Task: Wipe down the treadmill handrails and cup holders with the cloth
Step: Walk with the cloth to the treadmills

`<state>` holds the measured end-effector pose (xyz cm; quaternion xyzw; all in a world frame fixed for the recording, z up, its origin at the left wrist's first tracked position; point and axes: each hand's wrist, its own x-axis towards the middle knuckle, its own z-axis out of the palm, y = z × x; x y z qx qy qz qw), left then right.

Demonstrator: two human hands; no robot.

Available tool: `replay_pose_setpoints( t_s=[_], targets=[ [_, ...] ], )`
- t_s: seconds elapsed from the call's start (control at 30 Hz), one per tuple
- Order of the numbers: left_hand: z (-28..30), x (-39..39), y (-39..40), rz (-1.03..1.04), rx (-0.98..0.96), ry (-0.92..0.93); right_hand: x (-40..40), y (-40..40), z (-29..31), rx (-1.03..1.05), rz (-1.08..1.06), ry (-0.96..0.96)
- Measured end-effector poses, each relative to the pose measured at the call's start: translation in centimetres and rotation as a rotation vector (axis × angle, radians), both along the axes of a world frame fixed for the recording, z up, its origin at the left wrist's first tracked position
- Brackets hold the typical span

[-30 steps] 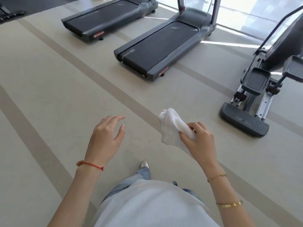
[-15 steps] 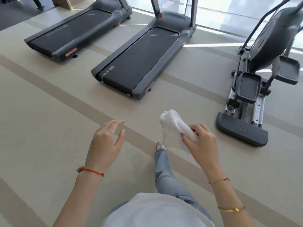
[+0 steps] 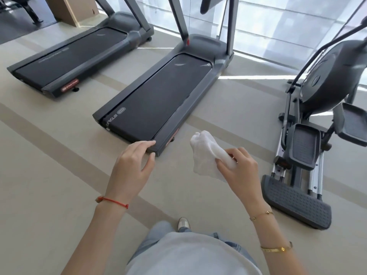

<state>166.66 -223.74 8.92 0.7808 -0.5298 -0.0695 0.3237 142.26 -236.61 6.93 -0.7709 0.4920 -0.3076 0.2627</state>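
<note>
Right hand (image 3: 241, 171) pinches the bunched white cloth (image 3: 206, 155) betw. thumb and fingers, held in the air over the floor near the rear corner of the middle treadmill (image 3: 158, 96), while left hand (image 3: 132, 165) is empty w/ fingers loosely spread, and handrails are mostly out of view.

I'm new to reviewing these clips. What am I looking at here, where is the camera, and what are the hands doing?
The camera sits on a person's head, looking forward and down, so you see their own arms, shirt and one shoe. No robot is involved. The right hand pinches a bunched white cloth. The left hand is open, holding nothing, and hangs in the air. Ahead on the gym floor stands a grey treadmill, with a second treadmill farther left and an elliptical trainer on the right. The handrails and cup holders are mostly out of view above, so no wiping is happening yet.
</note>
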Motion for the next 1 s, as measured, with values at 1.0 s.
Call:
replay_pose_setpoints(
  t_s=[1.0],
  targets=[
    [1.7,25.1,-58.0,-0.188,-0.013,-0.038,24.3,-52.7,2.1,-0.07,-0.197,-0.024]
  ],
)
